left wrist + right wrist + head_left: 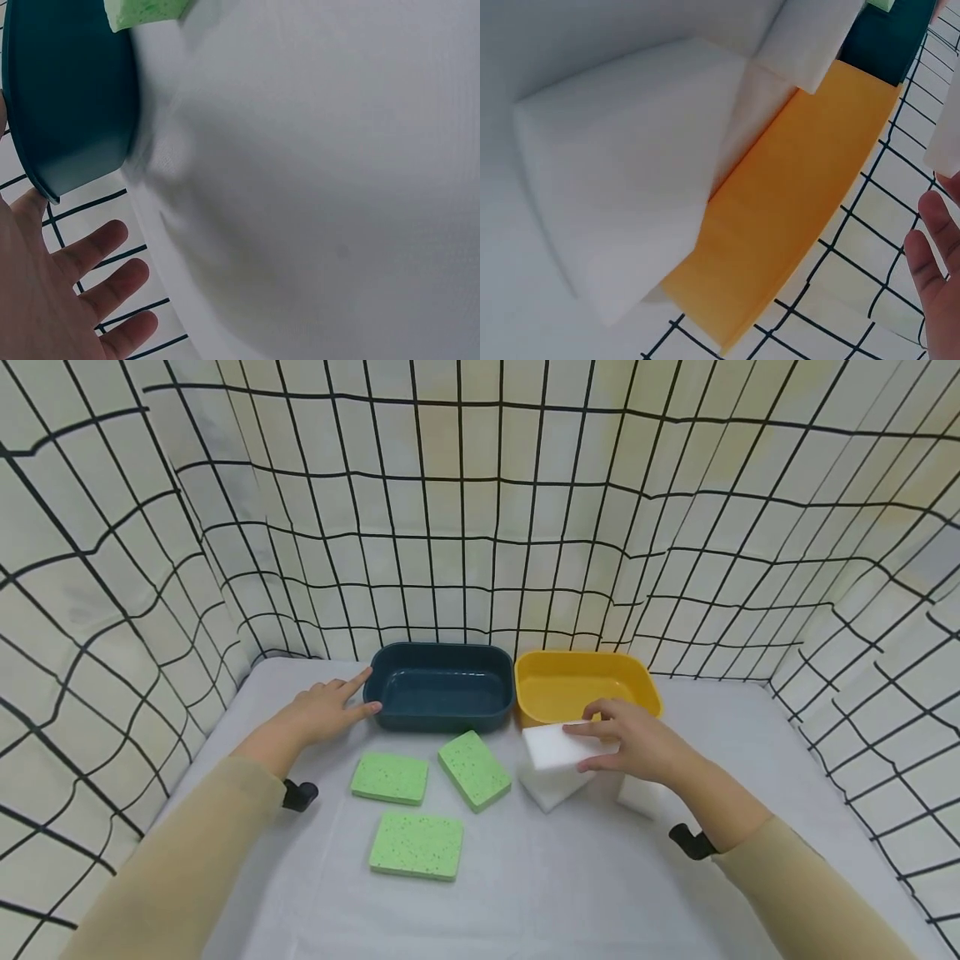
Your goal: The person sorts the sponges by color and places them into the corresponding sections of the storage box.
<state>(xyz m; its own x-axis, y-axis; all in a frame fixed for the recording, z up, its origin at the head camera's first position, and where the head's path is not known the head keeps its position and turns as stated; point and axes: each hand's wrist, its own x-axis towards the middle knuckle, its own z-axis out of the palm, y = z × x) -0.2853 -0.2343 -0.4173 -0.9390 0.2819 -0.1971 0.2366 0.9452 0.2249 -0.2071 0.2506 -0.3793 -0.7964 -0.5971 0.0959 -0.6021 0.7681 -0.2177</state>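
Observation:
My right hand [637,743] pinches a white sponge block [551,746] between thumb and fingers, raised just in front of the yellow tub [585,672]. A second white sponge [551,789] lies on the table below it, partly hidden by the held one. Another white sponge [639,797] rests under the right hand, partly covered; in the right wrist view a white sponge [622,165] looms large beside the tub. My left hand [318,714] touches the left end of the dark blue tub [442,720], its fingers spread and fairly straight at the rim.
Three speckled green sponges, a left one [390,777], a tilted one [474,770] and a front one [417,845], lie before the blue tub. Both tubs stand side by side at the back of the white-covered table [540,902]. Black wire grid [480,510] encloses the back and sides.

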